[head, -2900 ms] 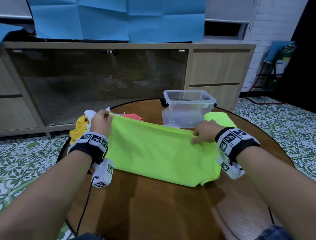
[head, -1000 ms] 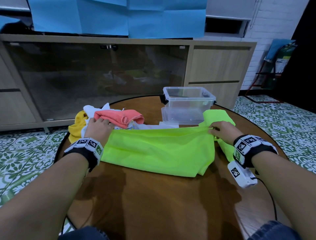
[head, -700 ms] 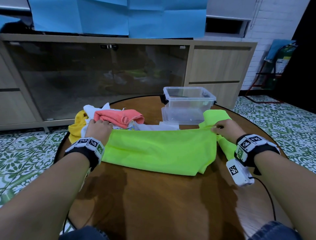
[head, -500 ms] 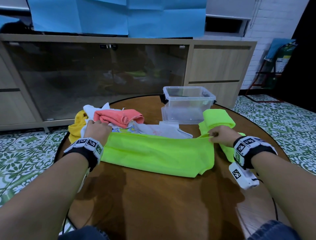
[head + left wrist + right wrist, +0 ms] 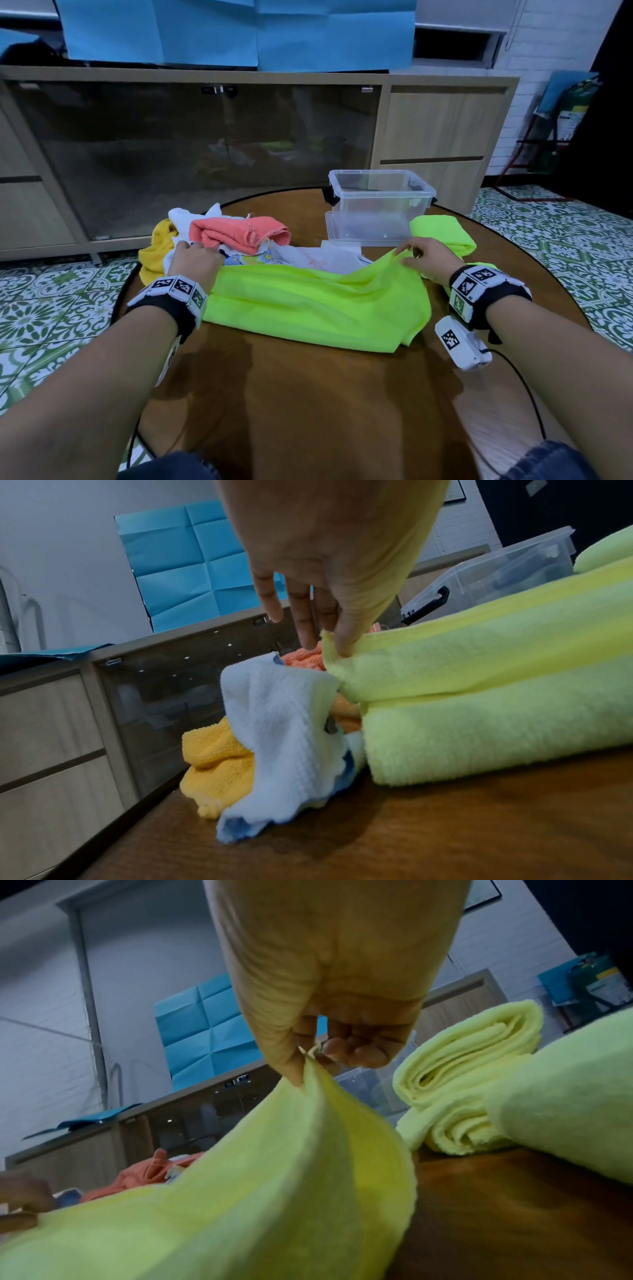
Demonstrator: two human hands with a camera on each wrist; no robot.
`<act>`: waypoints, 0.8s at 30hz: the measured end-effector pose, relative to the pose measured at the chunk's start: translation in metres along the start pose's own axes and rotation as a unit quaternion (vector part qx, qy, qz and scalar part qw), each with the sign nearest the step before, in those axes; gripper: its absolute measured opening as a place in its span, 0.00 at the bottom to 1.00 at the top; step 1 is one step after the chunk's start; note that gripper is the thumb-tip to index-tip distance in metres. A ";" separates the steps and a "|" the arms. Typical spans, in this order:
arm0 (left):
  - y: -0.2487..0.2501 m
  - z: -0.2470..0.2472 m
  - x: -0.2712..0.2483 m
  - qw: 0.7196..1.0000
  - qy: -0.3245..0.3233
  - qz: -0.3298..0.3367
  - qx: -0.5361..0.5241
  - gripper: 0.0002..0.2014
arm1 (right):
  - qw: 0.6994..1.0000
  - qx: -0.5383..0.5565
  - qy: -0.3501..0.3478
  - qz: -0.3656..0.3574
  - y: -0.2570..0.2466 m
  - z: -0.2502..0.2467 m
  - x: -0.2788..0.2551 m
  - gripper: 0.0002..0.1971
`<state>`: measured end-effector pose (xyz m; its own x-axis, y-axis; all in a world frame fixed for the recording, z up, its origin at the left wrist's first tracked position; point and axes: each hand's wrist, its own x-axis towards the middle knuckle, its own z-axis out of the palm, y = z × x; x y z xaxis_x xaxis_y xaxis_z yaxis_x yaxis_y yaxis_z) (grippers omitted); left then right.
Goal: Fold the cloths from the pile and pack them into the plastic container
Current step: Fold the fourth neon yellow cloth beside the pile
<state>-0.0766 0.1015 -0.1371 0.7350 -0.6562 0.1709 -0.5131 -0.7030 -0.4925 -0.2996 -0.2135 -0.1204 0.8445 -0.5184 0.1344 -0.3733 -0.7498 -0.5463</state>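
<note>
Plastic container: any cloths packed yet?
Empty. The plastic container shows bare clear walls and floor; the folded green cloth lies beside it.

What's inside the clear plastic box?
No cloths show in the plastic container; through its clear walls it looks empty. Something dark shows through near its back rim, too unclear to name. A folded green cloth lies beside it, not inside.

The place looked like a room in a home, perhaps a living or dining room. A long wooden sideboard (image 5: 442, 130) with dark glass doors (image 5: 191, 154) stood along a white brick wall (image 5: 548, 44). The floor had green and white patterned tiles (image 5: 555, 233). A round wooden table (image 5: 308, 404) stood before it, and blue paper sheets (image 5: 239, 31) hung above.
</note>
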 end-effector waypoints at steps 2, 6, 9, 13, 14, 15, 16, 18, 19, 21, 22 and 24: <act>0.000 -0.001 0.000 1.000 0.008 -0.004 0.002 0.17 | 0.999 -0.025 0.021 0.020 0.003 -0.004 0.000 0.08; 0.000 -0.009 -0.004 0.999 0.041 -0.031 -0.008 0.18 | 0.995 -0.021 0.090 0.046 0.013 -0.020 -0.002 0.13; -0.003 -0.021 -0.008 0.994 0.064 -0.069 -0.059 0.19 | 0.987 0.006 0.152 0.045 0.010 -0.031 -0.009 0.16; -0.011 -0.047 -0.011 0.943 0.197 -0.164 -0.212 0.18 | 0.951 0.113 0.288 0.022 -0.013 -0.051 -0.015 0.09; -0.014 -0.054 -0.011 0.920 0.239 -0.184 -0.249 0.18 | 0.941 0.108 0.320 0.007 -0.019 -0.057 -0.015 0.08; -0.016 -0.060 -0.011 0.903 0.265 -0.199 -0.275 0.18 | 0.939 0.091 0.332 0.000 -0.025 -0.061 -0.016 0.08; -0.017 -0.065 -0.011 0.893 0.274 -0.209 -0.290 0.18 | 0.943 0.069 0.325 0.007 -0.027 -0.063 -0.016 0.10; -0.017 -0.071 -0.012 0.888 0.265 -0.221 -0.305 0.18 | 0.953 0.039 0.299 0.034 -0.028 -0.065 -0.020 0.14; -0.017 -0.073 -0.013 0.884 0.266 -0.224 -0.311 0.18 | 0.951 0.029 0.307 0.031 -0.026 -0.066 -0.022 0.14; -0.019 -0.082 -0.014 0.874 0.289 -0.228 -0.317 0.17 | 0.939 0.009 0.344 0.011 -0.025 -0.071 -0.025 0.14; -0.020 -0.088 -0.013 0.867 0.302 -0.230 -0.322 0.17 | 0.934 0.008 0.357 0.004 -0.024 -0.074 -0.025 0.14; -0.022 -0.104 -0.014 0.851 0.323 -0.237 -0.340 0.17 | 0.931 0.022 0.363 -0.002 -0.024 -0.080 -0.025 0.15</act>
<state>-0.1216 0.0971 -0.0401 0.6465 -0.1134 0.7544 -0.5258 -0.7828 0.3329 -0.3426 -0.2148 -0.0446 0.3573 -0.6692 0.6516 -0.3416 -0.7429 -0.5756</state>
